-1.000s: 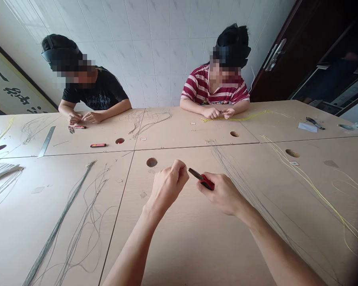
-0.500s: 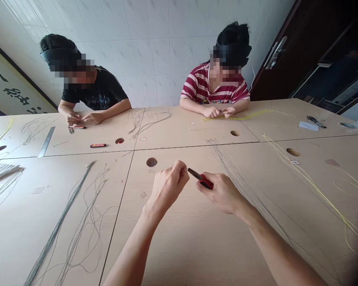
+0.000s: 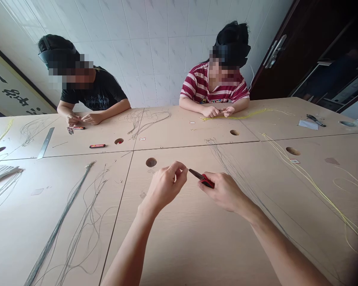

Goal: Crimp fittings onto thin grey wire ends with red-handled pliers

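Above the middle of the wooden table [image 3: 167, 246], my left hand [image 3: 168, 184] is closed in a pinch; whatever sits between its fingertips is too small to make out. My right hand [image 3: 226, 190] grips scissors-like pliers [image 3: 207, 180] with red and black handles. Their dark tip points left and almost meets my left fingertips. Thin grey cords [image 3: 244, 182] run along the table beside and behind my right hand. To the left lie a thick bundle of grey-green cords [image 3: 67, 210] and a looser bundle [image 3: 88, 218].
Two people work across the table, one in a black shirt [image 3: 106, 89], one in a striped shirt [image 3: 197, 83]. Yellow cords [image 3: 313, 182] lie at right. A metal ruler [image 3: 45, 143], a red-black marker [image 3: 97, 146] and a round hole [image 3: 151, 162] lie beyond my hands.
My left fingers have shifted slightly, showing a gap between thumb and index finger. The pliers' tip has stayed close to them, with a small change in angle.
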`<state>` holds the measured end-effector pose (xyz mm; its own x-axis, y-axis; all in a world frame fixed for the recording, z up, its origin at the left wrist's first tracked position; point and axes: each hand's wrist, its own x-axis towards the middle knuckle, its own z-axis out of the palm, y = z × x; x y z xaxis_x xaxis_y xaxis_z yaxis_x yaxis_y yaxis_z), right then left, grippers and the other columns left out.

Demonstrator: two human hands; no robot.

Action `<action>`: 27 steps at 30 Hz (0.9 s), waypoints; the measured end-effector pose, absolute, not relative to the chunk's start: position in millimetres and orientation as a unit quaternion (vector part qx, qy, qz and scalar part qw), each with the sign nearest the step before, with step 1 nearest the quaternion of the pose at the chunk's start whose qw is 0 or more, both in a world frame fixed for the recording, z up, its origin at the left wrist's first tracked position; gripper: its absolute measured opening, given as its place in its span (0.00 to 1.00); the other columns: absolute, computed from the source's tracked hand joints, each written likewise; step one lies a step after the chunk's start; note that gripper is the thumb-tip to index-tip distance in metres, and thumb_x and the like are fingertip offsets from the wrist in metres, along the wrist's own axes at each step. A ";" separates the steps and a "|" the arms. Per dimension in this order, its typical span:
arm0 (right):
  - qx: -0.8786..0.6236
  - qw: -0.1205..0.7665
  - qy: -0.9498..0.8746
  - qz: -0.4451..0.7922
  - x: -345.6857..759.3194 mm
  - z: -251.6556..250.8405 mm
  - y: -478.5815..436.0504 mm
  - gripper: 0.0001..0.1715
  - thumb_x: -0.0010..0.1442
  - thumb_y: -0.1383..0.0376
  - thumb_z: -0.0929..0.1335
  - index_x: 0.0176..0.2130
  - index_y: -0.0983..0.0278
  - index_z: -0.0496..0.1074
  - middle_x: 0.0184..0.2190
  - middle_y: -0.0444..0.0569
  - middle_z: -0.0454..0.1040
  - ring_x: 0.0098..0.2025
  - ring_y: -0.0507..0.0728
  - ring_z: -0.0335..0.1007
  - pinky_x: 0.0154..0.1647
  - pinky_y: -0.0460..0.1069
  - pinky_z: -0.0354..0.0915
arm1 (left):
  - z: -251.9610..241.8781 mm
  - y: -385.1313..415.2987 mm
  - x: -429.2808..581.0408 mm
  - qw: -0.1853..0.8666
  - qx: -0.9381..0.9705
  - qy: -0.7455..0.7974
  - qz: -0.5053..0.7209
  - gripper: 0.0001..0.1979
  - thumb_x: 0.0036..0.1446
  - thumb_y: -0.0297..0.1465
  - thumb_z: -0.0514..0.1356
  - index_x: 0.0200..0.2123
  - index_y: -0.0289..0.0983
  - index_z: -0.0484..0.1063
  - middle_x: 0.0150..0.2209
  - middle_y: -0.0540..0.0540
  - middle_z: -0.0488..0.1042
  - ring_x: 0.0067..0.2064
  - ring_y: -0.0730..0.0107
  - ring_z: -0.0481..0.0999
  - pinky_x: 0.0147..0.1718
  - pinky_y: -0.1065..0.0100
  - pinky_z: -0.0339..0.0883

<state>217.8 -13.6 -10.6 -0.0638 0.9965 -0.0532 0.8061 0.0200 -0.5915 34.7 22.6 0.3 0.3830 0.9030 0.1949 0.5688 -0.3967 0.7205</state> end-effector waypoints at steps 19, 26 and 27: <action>-0.625 0.183 -0.715 0.252 220.7 -10.3 -20.5 0.16 0.58 0.61 0.63 0.22 0.61 0.53 0.16 0.38 0.53 0.21 0.49 0.45 0.22 0.47 0.43 | -7.9 37.1 43.8 0.834 0.161 0.132 0.510 0.12 0.64 0.25 0.53 0.26 0.34 0.65 0.19 0.57 0.50 0.19 0.82 0.55 0.21 0.77 0.60; -0.584 0.131 -0.773 0.212 219.2 -9.1 -24.8 0.15 0.57 0.66 0.62 0.23 0.62 0.51 0.17 0.39 0.56 0.21 0.50 0.43 0.23 0.47 0.43 | -10.0 41.2 42.9 0.795 0.269 0.265 0.476 0.11 0.58 0.27 0.60 0.24 0.34 0.65 0.18 0.60 0.40 0.18 0.83 0.38 0.13 0.79 0.38; -0.582 0.124 -0.777 0.205 219.8 -10.0 -24.9 0.14 0.56 0.66 0.62 0.23 0.62 0.51 0.17 0.39 0.56 0.21 0.50 0.43 0.24 0.47 0.43 | -10.2 40.1 42.9 0.787 0.292 0.275 0.468 0.11 0.57 0.28 0.62 0.24 0.34 0.65 0.18 0.60 0.39 0.18 0.83 0.38 0.13 0.79 0.37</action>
<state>219.8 -24.9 -10.0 -0.2923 0.9553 -0.0445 0.8535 0.2396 -0.4628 42.9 40.1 -10.2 0.4104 0.8977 -0.1602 -0.5767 0.3916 0.7170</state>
